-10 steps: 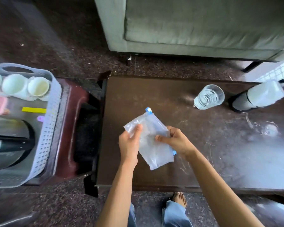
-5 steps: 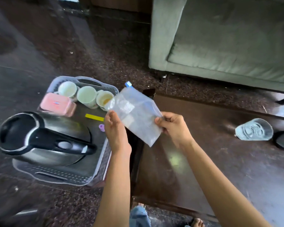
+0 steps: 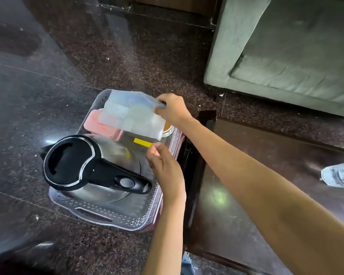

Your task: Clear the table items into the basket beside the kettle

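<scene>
The clear plastic zip bag [image 3: 133,114] has been swung off the dark brown table [image 3: 266,165] — now held over the far end of the grey perforated basket [image 3: 99,215], beyond the steel kettle [image 3: 91,165], its edge pinched in the grip of the right hand [image 3: 172,110]; the left hand [image 3: 165,167] has been let go, grip slack and empty. Only the drop seems left.

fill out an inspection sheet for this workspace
surface: dark wooden table, scuffed; a glass stands on it at the view's right edge
job's things: clear zip bag held over the grey basket; kettle stands in the basket
clutter: pink box partly behind the bag, yellow strip below it, both in the basket
hands: right hand pinches the bag's edge; left hand hangs beside the kettle handle, holding nothing
cables: nothing seen
surroundings: grey-green sofa, dark speckled floor
</scene>
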### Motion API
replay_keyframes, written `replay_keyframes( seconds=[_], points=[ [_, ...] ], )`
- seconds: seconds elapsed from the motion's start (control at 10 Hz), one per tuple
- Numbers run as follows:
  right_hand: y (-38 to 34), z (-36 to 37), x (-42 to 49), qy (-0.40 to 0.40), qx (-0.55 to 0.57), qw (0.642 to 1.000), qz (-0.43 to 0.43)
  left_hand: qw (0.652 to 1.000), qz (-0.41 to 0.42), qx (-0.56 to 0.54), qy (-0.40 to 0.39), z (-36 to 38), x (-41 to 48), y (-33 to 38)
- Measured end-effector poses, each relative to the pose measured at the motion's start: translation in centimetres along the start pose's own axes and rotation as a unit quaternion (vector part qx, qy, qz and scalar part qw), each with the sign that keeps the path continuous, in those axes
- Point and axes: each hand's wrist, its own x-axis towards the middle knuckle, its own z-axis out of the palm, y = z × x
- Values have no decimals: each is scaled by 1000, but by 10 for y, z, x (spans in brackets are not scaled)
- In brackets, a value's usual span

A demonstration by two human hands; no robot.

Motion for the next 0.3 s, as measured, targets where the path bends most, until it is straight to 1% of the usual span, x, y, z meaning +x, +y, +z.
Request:
replay_keyframes(
  seconds=[0.1, 0.2, 0.3],
  points=[
    [1, 17, -5, 76, -76, 994, -29, 1000, 12, -4, 0, 0, 5, 2],
    [0, 21, -12, 136, -184, 972, -50, 1000, 10, 15, 7, 3, 3, 9],
    [1, 19, -10, 139, -174, 974, -39, 999, 5, 35, 10, 4, 1, 8]
  ],
)
